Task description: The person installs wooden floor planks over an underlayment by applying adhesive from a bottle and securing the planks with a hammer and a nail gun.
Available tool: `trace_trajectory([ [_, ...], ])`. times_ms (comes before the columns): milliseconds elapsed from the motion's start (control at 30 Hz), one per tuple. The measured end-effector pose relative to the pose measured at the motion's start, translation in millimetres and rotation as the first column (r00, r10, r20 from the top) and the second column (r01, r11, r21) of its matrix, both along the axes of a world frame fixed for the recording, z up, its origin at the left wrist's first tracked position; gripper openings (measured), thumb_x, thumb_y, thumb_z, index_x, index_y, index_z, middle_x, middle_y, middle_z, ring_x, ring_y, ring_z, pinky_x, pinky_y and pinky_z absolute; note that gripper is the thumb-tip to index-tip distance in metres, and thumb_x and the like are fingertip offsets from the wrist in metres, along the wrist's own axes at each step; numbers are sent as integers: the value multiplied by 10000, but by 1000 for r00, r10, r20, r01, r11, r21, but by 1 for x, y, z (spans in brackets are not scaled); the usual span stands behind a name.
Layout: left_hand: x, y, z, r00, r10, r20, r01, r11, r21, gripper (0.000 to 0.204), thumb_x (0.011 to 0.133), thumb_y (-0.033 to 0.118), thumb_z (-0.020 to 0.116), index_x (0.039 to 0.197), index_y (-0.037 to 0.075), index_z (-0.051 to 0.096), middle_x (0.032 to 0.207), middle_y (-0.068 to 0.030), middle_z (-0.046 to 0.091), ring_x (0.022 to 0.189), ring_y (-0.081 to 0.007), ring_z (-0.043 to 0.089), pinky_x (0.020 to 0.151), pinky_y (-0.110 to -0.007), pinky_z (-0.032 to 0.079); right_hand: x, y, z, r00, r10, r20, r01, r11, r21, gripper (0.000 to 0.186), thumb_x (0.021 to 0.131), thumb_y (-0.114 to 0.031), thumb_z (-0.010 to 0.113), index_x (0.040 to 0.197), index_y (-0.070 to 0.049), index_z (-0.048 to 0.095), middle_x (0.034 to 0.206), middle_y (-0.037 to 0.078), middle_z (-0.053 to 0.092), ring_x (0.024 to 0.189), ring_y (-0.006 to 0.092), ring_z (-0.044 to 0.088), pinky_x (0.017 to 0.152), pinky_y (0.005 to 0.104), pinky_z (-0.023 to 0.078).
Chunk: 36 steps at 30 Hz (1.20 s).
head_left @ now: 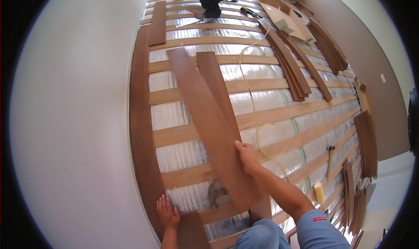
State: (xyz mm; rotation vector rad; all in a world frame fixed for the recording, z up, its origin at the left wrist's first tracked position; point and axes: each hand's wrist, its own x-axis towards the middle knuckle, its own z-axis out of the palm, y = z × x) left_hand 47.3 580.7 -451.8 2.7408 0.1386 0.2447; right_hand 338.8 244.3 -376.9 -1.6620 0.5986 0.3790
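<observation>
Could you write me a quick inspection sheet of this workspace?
Surface: pale battens over silvery sheeting.
Job's things: brown plank, partly hiding a second plank; laid boards at left.
Clutter: stacked planks, open cardboard box, hammer, cream cylinder.
Hands: right hand grips the brown plank's right edge; left hand rests on the laid boards.
Cables: thin pale hose or cord, curving across the battens.
Surroundings: white wall at left; another person at the far end.

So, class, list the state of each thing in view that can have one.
Long brown wooden plank: gripped at its right edge, blurred, partly covering another brown wooden plank.
Right hand: closed on that edge.
Left hand: resting palm down on reddish-brown wooden boards.
Long cardboard box: open.
Thin cream cable: loosely looped.
Pale-handled, dark-headed hammer: lying down.
Pale wooden battens: laid in parallel rows.
</observation>
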Motion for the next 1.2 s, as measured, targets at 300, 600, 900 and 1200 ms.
trace_trajectory([
  [300, 1, -6, 4, 998, 56, -18, -55, 998, 38, 570, 932, 164, 548, 1471, -17, 498, 1583, -217, 452, 1448, -452, 409, 1235, -549, 307, 23, -227, -26, 932, 41, 360, 190, 792, -581, 550, 1064, -383, 510, 830, 106, 607, 719, 122, 582, 744, 185, 532, 691, 424, 446],
  [600, 6, -7, 4, 998, 39, -42, -37, 998, 51, 538, 953, 152, 537, 1466, -9, 511, 1583, -187, 463, 1457, -412, 418, 1238, -534, 325, 32, -293, -74, 991, 37, 125, 90, 500, -861, 598, 1054, -449, 482, 1010, 106, 701, 982, 328, 711, 936, 484, 678, 855, 511, 503],
  [900, 4, -4, -5, 999, 43, 2, -43, 997, 64, 557, 934, 151, 556, 1468, -1, 509, 1582, -189, 471, 1445, -410, 445, 1233, -530, 334, 8, -115, -66, 928, 373, 9, -297, 754, -586, 488, 1009, -422, 644, 1151, 41, 702, 1058, 149, 736, 1002, 267, 677, 901, 393, 523],
  [1200, -3, -1, -7, 987, 151, 48, -151, 988, 7, 488, 985, 124, 502, 1452, -13, 535, 1548, -180, 505, 1419, -385, 465, 1225, -510, 354, 34, -23, -70, 993, 118, 14, -109, 948, -299, 631, 1030, -528, 598, 1109, 93, 675, 1079, 164, 705, 962, 209, 617, 849, 392, 498],
])
